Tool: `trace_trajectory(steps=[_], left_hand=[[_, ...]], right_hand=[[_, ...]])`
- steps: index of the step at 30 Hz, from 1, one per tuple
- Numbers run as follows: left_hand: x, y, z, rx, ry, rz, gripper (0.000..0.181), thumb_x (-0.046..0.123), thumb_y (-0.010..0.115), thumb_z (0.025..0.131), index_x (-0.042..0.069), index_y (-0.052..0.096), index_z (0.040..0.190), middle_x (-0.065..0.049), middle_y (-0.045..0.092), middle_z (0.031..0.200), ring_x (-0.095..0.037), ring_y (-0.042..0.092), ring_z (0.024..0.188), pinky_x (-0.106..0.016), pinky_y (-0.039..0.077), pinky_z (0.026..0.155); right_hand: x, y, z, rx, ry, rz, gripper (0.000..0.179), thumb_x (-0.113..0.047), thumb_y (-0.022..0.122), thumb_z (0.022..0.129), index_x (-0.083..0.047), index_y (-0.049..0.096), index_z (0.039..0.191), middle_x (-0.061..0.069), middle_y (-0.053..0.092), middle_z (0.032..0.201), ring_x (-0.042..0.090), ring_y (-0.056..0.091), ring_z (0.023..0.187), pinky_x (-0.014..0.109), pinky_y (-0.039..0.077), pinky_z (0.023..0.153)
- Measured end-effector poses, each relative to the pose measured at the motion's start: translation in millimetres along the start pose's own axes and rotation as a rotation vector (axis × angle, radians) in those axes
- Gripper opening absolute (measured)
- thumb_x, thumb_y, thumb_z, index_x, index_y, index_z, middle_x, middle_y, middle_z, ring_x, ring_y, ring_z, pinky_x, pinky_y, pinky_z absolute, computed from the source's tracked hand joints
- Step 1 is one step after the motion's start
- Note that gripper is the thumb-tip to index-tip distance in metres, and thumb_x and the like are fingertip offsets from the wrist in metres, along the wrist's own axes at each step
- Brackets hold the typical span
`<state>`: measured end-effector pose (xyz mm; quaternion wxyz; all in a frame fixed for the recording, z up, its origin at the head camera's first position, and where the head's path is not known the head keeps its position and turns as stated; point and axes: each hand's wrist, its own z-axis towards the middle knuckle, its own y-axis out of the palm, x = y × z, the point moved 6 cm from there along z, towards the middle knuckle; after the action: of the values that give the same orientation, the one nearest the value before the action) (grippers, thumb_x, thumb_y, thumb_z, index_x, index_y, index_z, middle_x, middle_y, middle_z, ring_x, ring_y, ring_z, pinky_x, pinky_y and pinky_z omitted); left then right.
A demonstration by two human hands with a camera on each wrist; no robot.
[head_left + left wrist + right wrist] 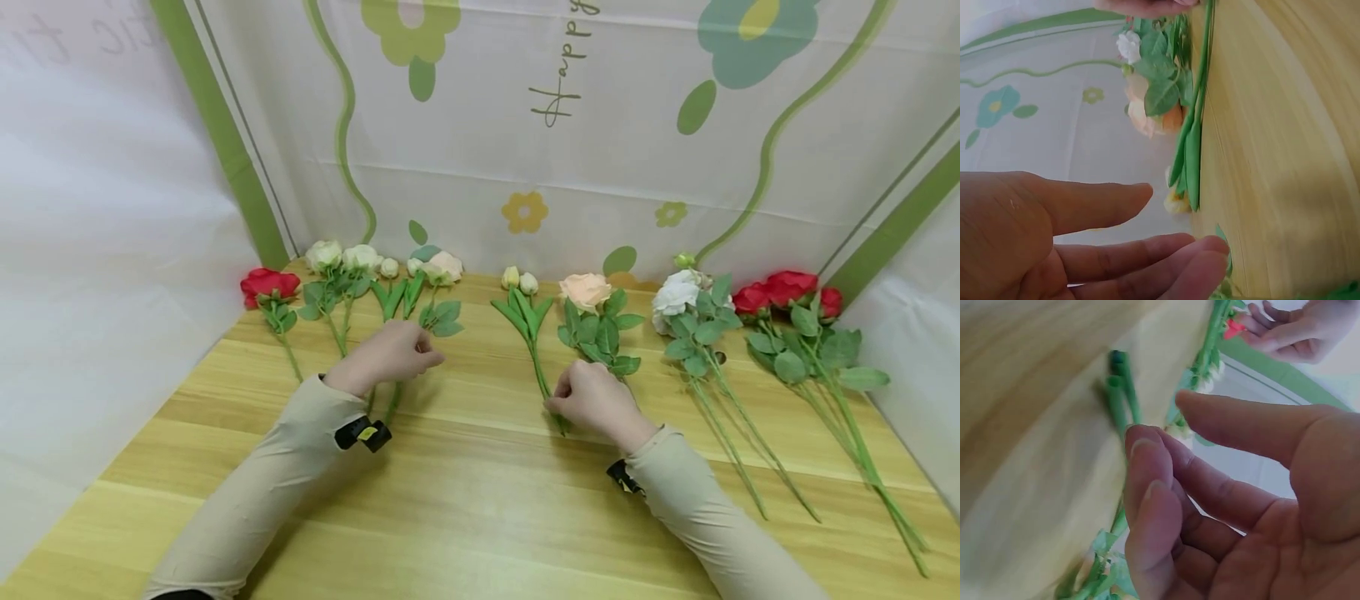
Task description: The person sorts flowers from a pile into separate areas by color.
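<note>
Far off, backdrop (465, 146) is reading "Happy" (558, 83). Right hand (596, 402) is hovering by tulip stems (537, 362), left hand (386, 354) near left tulips (392, 300); both thumbs (1241, 425) standing apart from fingers (1154, 519).

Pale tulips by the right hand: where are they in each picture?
Head: tulips just right of centre, blooms toward the top.
Left wrist: just right of centre, stems reaching the top edge.
Right wrist: their stem ends, upper left, beside the fingertips.
Shared landmark: the right hand, near the stems in every view.
</note>
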<state>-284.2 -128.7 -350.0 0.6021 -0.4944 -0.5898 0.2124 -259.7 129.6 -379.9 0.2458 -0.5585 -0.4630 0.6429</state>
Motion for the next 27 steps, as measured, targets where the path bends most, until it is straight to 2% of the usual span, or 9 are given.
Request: trace_trajectory(steps=[4, 7, 10, 14, 19, 23, 27], left_hand=[[-9.6, -5.1, 2.0, 0.063, -0.057, 0.056, 0.047, 0.029, 0.061, 0.098, 0.014, 0.049, 0.055, 0.005, 0.032, 0.048, -0.009, 0.025, 0.043, -0.024, 0.025, 0.043], [-16.3, -5.9, 2.7, 0.086, -0.105, 0.096, 0.054, 0.029, 0.061, 0.098, 0.017, 0.035, 0.052, 0.006, 0.023, 0.048, -0.008, 0.018, 0.043, -0.023, 0.019, 0.041], [-22.7, -4.6, 3.2, 0.076, -0.155, 0.140, 0.051, 0.028, 0.062, 0.097, 0.016, 0.038, 0.054, 0.005, 0.023, 0.049, -0.008, 0.019, 0.043, -0.023, 0.019, 0.041], [-30.3, -1.2, 5.2, 0.060, -0.200, 0.197, 0.039, 0.029, 0.062, 0.097, 0.011, 0.047, 0.065, 0.001, 0.035, 0.057, -0.012, 0.031, 0.048, -0.027, 0.026, 0.043], [-35.9, 5.5, 9.4, 0.056, -0.190, 0.241, 0.027, 0.021, 0.065, 0.093, 0.008, 0.052, 0.073, -0.005, 0.046, 0.066, -0.018, 0.042, 0.056, -0.031, 0.032, 0.047], [-38.5, 9.3, 12.2, 0.035, -0.176, 0.227, 0.024, 0.011, 0.067, 0.088, 0.008, 0.049, 0.073, -0.003, 0.040, 0.063, -0.016, 0.037, 0.054, -0.030, 0.029, 0.047], [-40.8, 5.5, 12.6, 0.011, -0.162, 0.153, 0.028, 0.013, 0.068, 0.091, 0.010, 0.048, 0.071, -0.001, 0.038, 0.059, -0.014, 0.035, 0.051, -0.029, 0.030, 0.047]], right_hand=[[-2.3, -4.6, -2.1, -0.010, -0.009, 0.031, 0.031, -0.022, 0.072, 0.090, -0.011, 0.064, 0.062, -0.004, 0.054, 0.055, 0.012, 0.046, 0.049, 0.030, 0.039, 0.048], [-4.3, -7.5, -4.1, -0.011, -0.016, 0.047, 0.034, -0.023, 0.070, 0.092, -0.010, 0.063, 0.061, -0.003, 0.050, 0.052, 0.011, 0.042, 0.047, 0.029, 0.037, 0.047], [-6.2, -9.5, -5.7, -0.013, -0.023, 0.060, 0.035, -0.023, 0.069, 0.093, -0.008, 0.063, 0.062, -0.004, 0.048, 0.051, 0.010, 0.040, 0.046, 0.028, 0.035, 0.046], [-8.4, -11.0, -8.0, -0.023, -0.032, 0.075, 0.036, -0.024, 0.068, 0.094, -0.008, 0.063, 0.062, -0.005, 0.046, 0.050, 0.009, 0.037, 0.045, 0.027, 0.032, 0.045], [-10.4, -14.6, -12.6, -0.021, -0.049, 0.090, 0.037, -0.025, 0.066, 0.095, -0.009, 0.064, 0.062, -0.004, 0.045, 0.049, 0.009, 0.035, 0.043, 0.027, 0.031, 0.045], [-10.5, -17.0, -16.9, -0.014, -0.059, 0.096, 0.034, -0.024, 0.066, 0.096, -0.010, 0.066, 0.065, -0.003, 0.048, 0.051, 0.010, 0.036, 0.044, 0.028, 0.033, 0.045], [-8.1, -17.5, -20.1, -0.011, -0.061, 0.099, 0.031, -0.024, 0.065, 0.096, -0.011, 0.068, 0.068, -0.003, 0.053, 0.054, 0.010, 0.038, 0.045, 0.029, 0.036, 0.047]])
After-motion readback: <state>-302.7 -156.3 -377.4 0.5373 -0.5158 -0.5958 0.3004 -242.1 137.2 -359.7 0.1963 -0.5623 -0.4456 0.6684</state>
